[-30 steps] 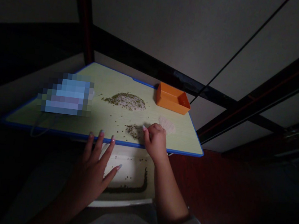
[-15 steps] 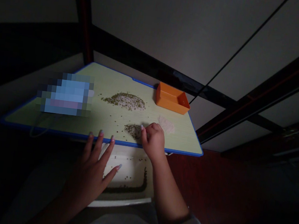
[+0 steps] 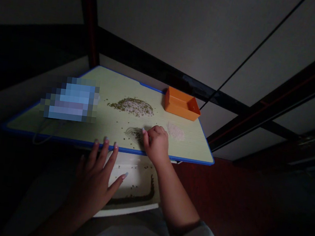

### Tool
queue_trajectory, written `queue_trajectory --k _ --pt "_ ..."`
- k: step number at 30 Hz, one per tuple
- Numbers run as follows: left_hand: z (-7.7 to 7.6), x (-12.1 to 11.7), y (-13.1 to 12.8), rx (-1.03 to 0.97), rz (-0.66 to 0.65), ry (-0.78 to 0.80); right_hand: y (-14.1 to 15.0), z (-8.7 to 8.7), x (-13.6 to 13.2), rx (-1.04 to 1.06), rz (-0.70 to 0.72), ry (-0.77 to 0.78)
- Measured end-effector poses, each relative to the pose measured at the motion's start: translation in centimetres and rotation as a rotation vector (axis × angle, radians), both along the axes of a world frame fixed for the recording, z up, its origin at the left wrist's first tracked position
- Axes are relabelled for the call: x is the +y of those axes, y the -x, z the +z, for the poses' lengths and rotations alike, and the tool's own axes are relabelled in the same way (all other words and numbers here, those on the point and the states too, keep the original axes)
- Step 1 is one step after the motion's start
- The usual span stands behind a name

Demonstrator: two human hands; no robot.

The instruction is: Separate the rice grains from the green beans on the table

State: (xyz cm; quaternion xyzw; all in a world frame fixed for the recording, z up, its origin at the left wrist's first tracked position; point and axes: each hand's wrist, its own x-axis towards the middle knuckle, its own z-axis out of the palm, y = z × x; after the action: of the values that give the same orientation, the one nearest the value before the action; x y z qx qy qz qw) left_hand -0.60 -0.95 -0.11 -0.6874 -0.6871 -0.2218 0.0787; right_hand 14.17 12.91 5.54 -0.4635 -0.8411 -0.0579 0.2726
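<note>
My right hand (image 3: 157, 144) is closed, resting on the tabletop near its front edge. Its curled fingers touch a small patch of dark green beans (image 3: 134, 134), which is streaked by motion. Whether anything is inside the fist is hidden. My left hand (image 3: 97, 175) is open, fingers spread, with its fingertips by the table's front edge. Below it and partly covered is a white drawer-like tray (image 3: 125, 183) with green beans gathered along its rim. Behind the right hand lies a mixed heap of green beans and white grains (image 3: 134, 106). A small patch of white grains (image 3: 175, 131) lies to the right.
An orange box (image 3: 182, 111) stands at the table's back right. A blurred-out light blue object (image 3: 71, 101) with a cable lies on the left. The pale green tabletop (image 3: 116, 80) has a blue edge. A light panelled wall (image 3: 168, 31) rises behind it.
My right hand has slid a little to the left, and the beans beside it have shifted and spread left. My left hand has hardly moved.
</note>
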Motion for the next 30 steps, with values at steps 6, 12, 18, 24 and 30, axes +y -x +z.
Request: queue_trajectory --k 6,12,18,24,30 --pt "0.0 0.0 0.0 -0.021 0.0 0.001 0.5 0.3 -0.5 -0.036 -0.003 0.027" --pt "-0.4 0.0 0.4 -0.021 -0.025 -0.047 0.6 0.6 -0.6 -0.044 -0.047 0.048" --pt "-0.5 0.2 0.5 -0.023 -0.047 -0.075 0.6 0.5 -0.2 -0.046 -0.092 0.037" --pt "-0.6 0.2 0.6 -0.03 -0.052 -0.096 1.3 0.6 0.0 -0.07 -0.082 0.036" --pt "-0.7 0.0 0.6 -0.031 -0.044 -0.095 1.9 0.8 0.2 -0.084 -0.077 0.035"
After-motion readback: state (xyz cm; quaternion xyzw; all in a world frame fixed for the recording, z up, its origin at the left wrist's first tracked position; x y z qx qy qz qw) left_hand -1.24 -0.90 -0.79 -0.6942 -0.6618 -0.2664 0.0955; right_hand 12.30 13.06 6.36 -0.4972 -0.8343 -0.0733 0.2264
